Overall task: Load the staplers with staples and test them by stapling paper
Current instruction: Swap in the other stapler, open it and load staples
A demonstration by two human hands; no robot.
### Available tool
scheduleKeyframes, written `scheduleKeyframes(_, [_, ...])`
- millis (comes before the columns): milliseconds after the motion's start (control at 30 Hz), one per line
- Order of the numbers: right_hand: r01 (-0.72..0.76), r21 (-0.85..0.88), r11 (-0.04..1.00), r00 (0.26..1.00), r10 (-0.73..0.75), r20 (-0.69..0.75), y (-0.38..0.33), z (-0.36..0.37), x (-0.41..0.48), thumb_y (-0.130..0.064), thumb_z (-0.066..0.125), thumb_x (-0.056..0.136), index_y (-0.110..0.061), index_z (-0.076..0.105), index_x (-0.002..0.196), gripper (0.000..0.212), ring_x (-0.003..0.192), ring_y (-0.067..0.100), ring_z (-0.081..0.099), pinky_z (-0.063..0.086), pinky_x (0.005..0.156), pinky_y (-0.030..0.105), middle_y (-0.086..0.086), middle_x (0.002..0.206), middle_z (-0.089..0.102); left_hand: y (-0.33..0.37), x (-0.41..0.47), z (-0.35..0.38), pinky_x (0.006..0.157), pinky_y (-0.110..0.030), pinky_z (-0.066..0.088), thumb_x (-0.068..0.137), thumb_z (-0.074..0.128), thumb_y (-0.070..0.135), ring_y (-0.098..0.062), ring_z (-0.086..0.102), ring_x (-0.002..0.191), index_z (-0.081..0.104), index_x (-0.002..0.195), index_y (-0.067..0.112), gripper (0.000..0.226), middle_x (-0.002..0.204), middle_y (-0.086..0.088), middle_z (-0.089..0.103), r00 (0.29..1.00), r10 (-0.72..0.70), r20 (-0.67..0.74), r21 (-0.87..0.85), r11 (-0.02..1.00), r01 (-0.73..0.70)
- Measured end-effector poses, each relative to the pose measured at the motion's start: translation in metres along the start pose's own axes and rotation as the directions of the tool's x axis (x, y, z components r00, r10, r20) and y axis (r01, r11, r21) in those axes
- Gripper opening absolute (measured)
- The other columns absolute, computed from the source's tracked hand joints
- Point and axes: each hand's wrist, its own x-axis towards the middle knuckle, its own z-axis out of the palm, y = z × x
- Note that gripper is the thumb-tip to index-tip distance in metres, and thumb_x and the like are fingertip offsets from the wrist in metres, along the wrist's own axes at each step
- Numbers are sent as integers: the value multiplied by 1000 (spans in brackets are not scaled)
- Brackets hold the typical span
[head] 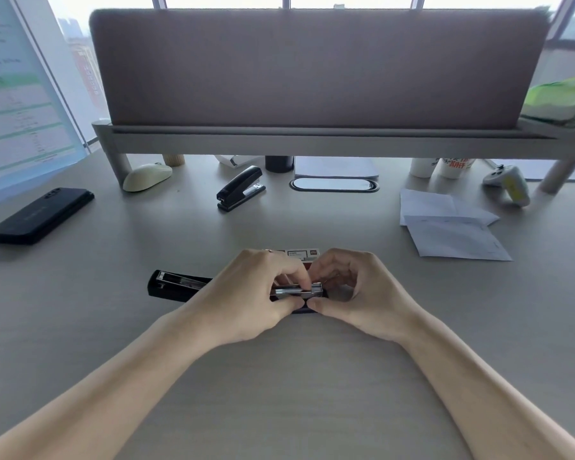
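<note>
Both bare forearms reach in over the desk (279,386) and meet at an opened black stapler (176,287) lying flat in the near middle. Her or his left hand (249,293) pinches its metal staple channel between thumb and fingers; the right hand (356,293) curls round the channel's right end. Just behind them sits a staple box (301,254). Farther off stands a second stapler (241,189), closed, with loose paper (452,234) to the right.

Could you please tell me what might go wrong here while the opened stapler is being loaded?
The left hand and right hand both pinch the metal channel of the open stapler, so a staple strip could seat crooked or break. Their fingertips crowd the channel's front end; a sliding spring part might nip them. The staple box just behind the hands could be knocked.
</note>
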Motion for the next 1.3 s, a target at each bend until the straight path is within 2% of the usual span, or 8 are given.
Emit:
scheduleKeyframes(133, [-8, 19, 1000, 1000, 9, -14, 0, -1, -1, -10, 90, 77, -21, 76, 96, 25, 93, 13, 77, 61, 93, 31, -5, 97, 81, -8, -5, -23, 68, -10, 47, 80, 86, 35, 13, 62, 92, 66, 94, 35, 25, 90, 26, 69, 1000, -10, 13, 47, 999, 9])
scheduleKeyframes(233, [-23, 11, 1000, 1000, 23, -8, -1, -1, -2, -14, 92, 77, -25, 77, 95, 26, 93, 13, 77, 60, 92, 28, -9, 98, 81, -24, -13, -53, 76, -18, 54, 71, 89, 46, 10, 64, 91, 63, 97, 40, 38, 94, 26, 69, 990, -94, 107, 161, 984, 76])
scheduleKeyframes(433, [-37, -5, 999, 999, 37, -13, -4, 0, -2, -13, 94, 75, -25, 77, 93, 27, 88, 9, 76, 58, 84, 20, -10, 95, 81, -46, -29, -81, 65, -17, 51, 67, 89, 48, 2, 68, 73, 71, 85, 46, 26, 77, 22, 74, 957, -246, 152, 296, 935, 193])
scheduleKeyframes(567, [-52, -23, 998, 999, 52, -11, -5, 1, -1, -13, 95, 74, -25, 76, 91, 28, 82, 5, 74, 53, 79, 13, -10, 93, 81, -42, -24, -85, 68, -24, 54, 65, 90, 46, -2, 67, 75, 75, 86, 48, 26, 80, 18, 73, 974, -200, 107, 255, 952, 168])
scheduleKeyframes(767, [-51, -31, 998, 999, 51, -17, -2, 1, 0, -15, 94, 74, -26, 76, 91, 28, 87, 15, 77, 59, 85, 25, -8, 93, 81, -21, -4, -98, 65, -19, 50, 60, 94, 48, 1, 65, 73, 70, 86, 41, 36, 79, 25, 70, 994, -98, 41, 241, 967, 85])
scheduleKeyframes(900, [-52, -29, 998, 999, 52, -17, -2, 1, 0, -16, 95, 73, -27, 75, 92, 30, 87, 14, 77, 61, 86, 28, -9, 94, 81, -1, 11, -84, 78, -37, 61, 66, 94, 36, -3, 73, 73, 71, 81, 27, 29, 77, 14, 77, 994, -36, 106, 97, 995, 26])
scheduleKeyframes(1133, [-54, -4, 999, 998, 54, -25, -4, 1, 0, -15, 94, 72, -33, 67, 97, 41, 82, 22, 76, 62, 81, 38, -5, 88, 81, 7, 24, -41, 71, -24, 57, 75, 89, 35, 0, 71, 74, 78, 93, 31, 21, 80, 15, 77, 981, 6, 192, 108, 994, -27])
scheduleKeyframes(1300, [-58, 1, 998, 998, 58, -2, -6, 0, 0, -11, 93, 73, -26, 67, 106, 45, 77, 12, 76, 54, 74, 19, -5, 84, 81, 2, 25, -22, 58, -13, 44, 81, 83, 38, -4, 65, 71, 73, 91, 28, 17, 78, 12, 73, 972, 46, 231, 142, 987, -80])
